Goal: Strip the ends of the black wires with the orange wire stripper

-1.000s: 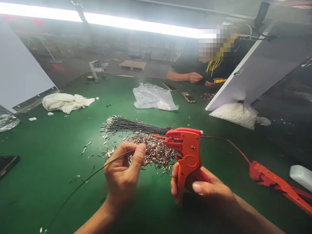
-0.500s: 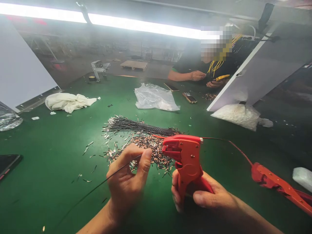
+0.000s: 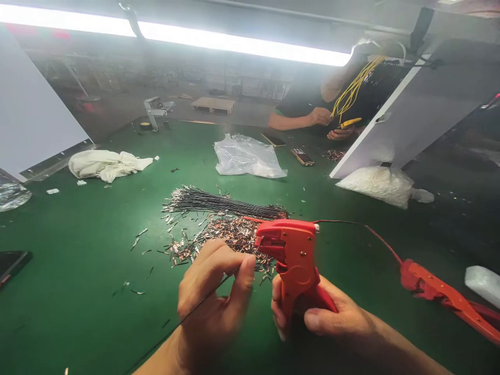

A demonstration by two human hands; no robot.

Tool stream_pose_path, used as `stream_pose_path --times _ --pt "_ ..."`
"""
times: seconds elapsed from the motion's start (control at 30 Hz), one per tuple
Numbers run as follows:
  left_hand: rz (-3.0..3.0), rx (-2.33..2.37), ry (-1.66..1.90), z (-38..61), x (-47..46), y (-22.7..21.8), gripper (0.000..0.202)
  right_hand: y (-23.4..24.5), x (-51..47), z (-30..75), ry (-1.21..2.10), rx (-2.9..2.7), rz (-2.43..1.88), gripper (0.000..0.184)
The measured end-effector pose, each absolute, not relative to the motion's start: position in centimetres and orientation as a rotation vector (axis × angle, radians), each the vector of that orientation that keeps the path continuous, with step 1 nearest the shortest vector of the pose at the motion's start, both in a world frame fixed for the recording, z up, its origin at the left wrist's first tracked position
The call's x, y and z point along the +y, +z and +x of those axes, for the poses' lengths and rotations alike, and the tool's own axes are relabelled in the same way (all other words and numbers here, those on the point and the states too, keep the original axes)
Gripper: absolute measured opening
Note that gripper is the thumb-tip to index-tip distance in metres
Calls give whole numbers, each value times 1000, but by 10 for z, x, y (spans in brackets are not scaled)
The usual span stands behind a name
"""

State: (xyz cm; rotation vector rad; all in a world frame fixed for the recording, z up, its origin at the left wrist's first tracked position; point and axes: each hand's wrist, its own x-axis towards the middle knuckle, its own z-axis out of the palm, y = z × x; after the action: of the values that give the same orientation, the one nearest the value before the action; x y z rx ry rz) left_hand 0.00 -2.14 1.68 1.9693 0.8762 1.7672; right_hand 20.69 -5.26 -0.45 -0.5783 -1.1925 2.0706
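Between the thumb and forefinger of my left hand (image 3: 214,291) is a thin black wire (image 3: 195,308). Its long end trails down to the lower left, and its short end is at the jaws of a red wire stripper (image 3: 299,260). My right hand (image 3: 328,312) is wrapped round the stripper's handles. I cannot make out whether the wire tip is inside the jaws. Just behind both hands lies a heap of short cut wire ends (image 3: 230,232) with copper and silver tips. Beyond the heap is a bundle of black wires (image 3: 226,202) with metal terminals at its left end.
A second red stripper (image 3: 441,291) lies at the right. Farther back are a clear plastic bag (image 3: 248,159), two phones, a white cloth (image 3: 105,164) and a bag of white pieces (image 3: 380,183). Across the table, a co-worker's hands (image 3: 339,127) hold a yellow tool and yellow wires.
My left hand has moved slightly right and down with the wire, its fingertips closer to the stripper jaws. The stripper in my right hand has shifted a little left.
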Motion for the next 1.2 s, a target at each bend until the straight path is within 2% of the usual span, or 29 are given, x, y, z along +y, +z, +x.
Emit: stream_pose_path --times 0.47,0.7,0.97,1.2 --pt "1936 869 1751 3 -25 21 23 -10 -50 211 2183 -1110 -499 42" --pt "1496 917 1671 -1 -27 24 9 -24 -50 213 2265 -946 -342 43" --pt "1119 887 1566 -5 -19 35 21 -27 -55 212 2303 -866 -350 45" --pt "1064 912 1532 -2 -16 34 21 -19 -63 207 2255 -766 -427 44"
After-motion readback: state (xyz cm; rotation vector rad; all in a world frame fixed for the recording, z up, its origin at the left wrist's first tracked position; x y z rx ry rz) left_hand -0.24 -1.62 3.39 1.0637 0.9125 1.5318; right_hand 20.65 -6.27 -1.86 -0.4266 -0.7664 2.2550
